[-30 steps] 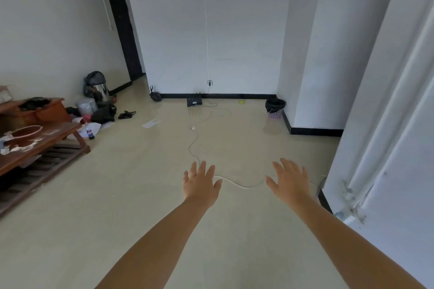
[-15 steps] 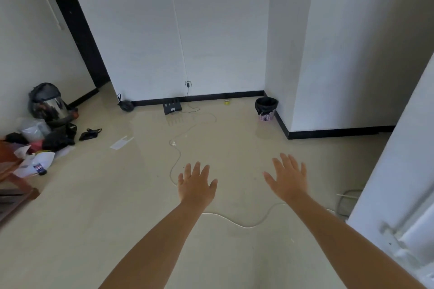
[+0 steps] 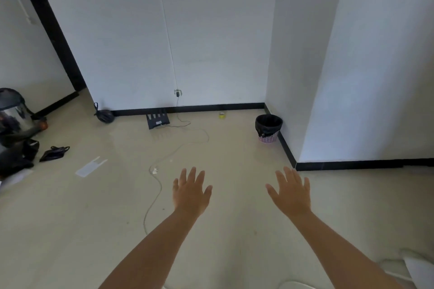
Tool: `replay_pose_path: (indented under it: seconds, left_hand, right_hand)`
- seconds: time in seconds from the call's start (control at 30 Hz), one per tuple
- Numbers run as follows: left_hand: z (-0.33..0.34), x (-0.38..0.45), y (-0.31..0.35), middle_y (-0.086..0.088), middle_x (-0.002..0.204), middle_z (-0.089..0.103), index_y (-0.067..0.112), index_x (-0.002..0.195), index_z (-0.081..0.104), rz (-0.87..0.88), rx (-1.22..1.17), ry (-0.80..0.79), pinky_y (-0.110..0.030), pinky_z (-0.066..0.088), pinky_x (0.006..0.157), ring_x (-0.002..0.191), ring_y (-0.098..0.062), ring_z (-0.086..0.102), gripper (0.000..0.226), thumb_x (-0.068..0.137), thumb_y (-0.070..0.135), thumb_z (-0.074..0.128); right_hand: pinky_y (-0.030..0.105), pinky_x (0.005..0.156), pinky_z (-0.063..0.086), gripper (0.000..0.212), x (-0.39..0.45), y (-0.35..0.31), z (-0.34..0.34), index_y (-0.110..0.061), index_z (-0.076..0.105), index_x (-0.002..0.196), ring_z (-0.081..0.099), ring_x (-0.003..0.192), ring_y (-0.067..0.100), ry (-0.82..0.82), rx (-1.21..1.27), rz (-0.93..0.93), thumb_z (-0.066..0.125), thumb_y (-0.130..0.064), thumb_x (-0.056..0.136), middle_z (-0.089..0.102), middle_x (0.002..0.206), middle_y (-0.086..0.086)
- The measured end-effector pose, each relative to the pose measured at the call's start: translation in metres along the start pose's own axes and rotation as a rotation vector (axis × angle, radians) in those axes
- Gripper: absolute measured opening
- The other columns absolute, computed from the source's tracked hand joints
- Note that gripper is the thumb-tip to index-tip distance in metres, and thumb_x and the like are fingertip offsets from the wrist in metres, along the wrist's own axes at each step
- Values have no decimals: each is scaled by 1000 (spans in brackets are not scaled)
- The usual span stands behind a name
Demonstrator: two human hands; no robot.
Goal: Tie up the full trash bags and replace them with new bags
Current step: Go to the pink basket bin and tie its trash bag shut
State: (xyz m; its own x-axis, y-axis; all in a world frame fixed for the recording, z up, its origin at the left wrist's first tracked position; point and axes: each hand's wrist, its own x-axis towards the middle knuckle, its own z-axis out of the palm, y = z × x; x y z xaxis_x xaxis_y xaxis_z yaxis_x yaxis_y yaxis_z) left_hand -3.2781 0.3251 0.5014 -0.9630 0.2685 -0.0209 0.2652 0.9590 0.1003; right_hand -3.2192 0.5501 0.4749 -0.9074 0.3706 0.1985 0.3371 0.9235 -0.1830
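Black-lined and upright, the small trash bin [image 3: 268,128] stands on the floor [image 3: 94,218] in the far corner, mouth pointing straight up, its bag [image 3: 269,122] folded over the rim above a pink patterned base. Both arms reach forward, the left hand [image 3: 191,192] and right hand [image 3: 291,193] palm-down with fingers spread wide, holding and touching nothing, well short of the bin. A white cable [image 3: 157,185] snakes across the floor just left of the left hand.

A bin [image 3: 268,128] is set in the far right corner; a router [image 3: 157,120] is placed left of it, against the wall [image 3: 211,42].
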Motion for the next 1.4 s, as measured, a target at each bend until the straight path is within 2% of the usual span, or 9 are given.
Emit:
replay_pose_path:
  seconds: [0.07, 0.23, 0.4, 0.57, 0.8, 1.03, 1.17, 1.3, 1.4]
  left_hand:
    - [3, 70, 3, 0, 157, 6, 25, 145, 11, 11, -11, 10, -40, 8, 118, 145, -24, -1, 55, 96, 45, 22]
    - [-2, 238, 23, 1, 157, 8, 25, 145, 12, 41, -34, 7, -40, 8, 118, 145, -23, 0, 54, 96, 45, 24]
    - [-6, 389, 63, 0, 157, 9, 24, 145, 13, 106, -37, 16, -41, 9, 118, 145, -24, 1, 54, 96, 44, 25]
    - [9, 539, 107, -1, 157, 11, 24, 145, 14, 128, -12, 29, -41, 10, 118, 145, -25, 2, 54, 96, 44, 25]
    - [6, 738, 167, -2, 157, 12, 23, 144, 16, 45, -9, 33, -42, 10, 118, 145, -25, 3, 54, 96, 43, 26]
    - [18, 912, 195, -1, 157, 11, 23, 145, 15, -1, 7, 15, -42, 11, 117, 145, -25, 2, 54, 96, 44, 25]
    - [34, 1028, 213, -1, 157, 11, 24, 145, 15, 31, 10, -7, -41, 11, 117, 145, -25, 3, 54, 96, 44, 25]
    - [48, 1137, 236, -1, 157, 10, 24, 145, 14, 86, 25, -81, -41, 10, 118, 145, -25, 1, 54, 96, 45, 24]
    - [57, 1202, 257, 0, 157, 9, 24, 145, 14, 117, 40, -118, -40, 9, 118, 145, -24, 2, 54, 96, 44, 24]
  right_hand:
    - [63, 92, 39, 52, 68, 0, 21, -5, 63, 110, 55, 115, 39, 45, 13, -3, 44, -44, 82, 60, 122, 21]
    - [62, 67, 50, 42, 218, 7, 45, -4, 69, 87, 69, 87, 37, -10, -11, 49, 75, -37, 61, 71, 94, 21]
    - [59, 67, 51, 49, 359, 33, 62, -3, 69, 86, 69, 86, 37, -9, -26, 70, 46, -44, 69, 71, 92, 21]
    - [65, 80, 45, 42, 510, 69, 96, 2, 67, 97, 63, 100, 44, 78, 16, 53, 70, -30, 69, 67, 106, 27]
    - [64, 75, 47, 46, 723, 134, 129, 0, 68, 94, 64, 95, 44, 81, -15, 16, 82, -27, 61, 68, 103, 26]
    - [63, 94, 37, 45, 894, 169, 188, 2, 62, 108, 54, 114, 43, 71, 46, 56, 74, -24, 73, 60, 118, 27]
    - [66, 84, 43, 45, 986, 187, 236, 3, 66, 100, 60, 103, 45, 6, 19, 99, 81, -22, 65, 65, 107, 28]
    - [61, 94, 39, 46, 1063, 198, 267, 0, 63, 110, 55, 114, 43, -62, 48, 215, 74, -25, 73, 61, 118, 25]
    - [59, 74, 51, 39, 1113, 212, 280, -3, 70, 93, 67, 92, 40, -95, -21, 191, 77, -29, 64, 70, 97, 22]
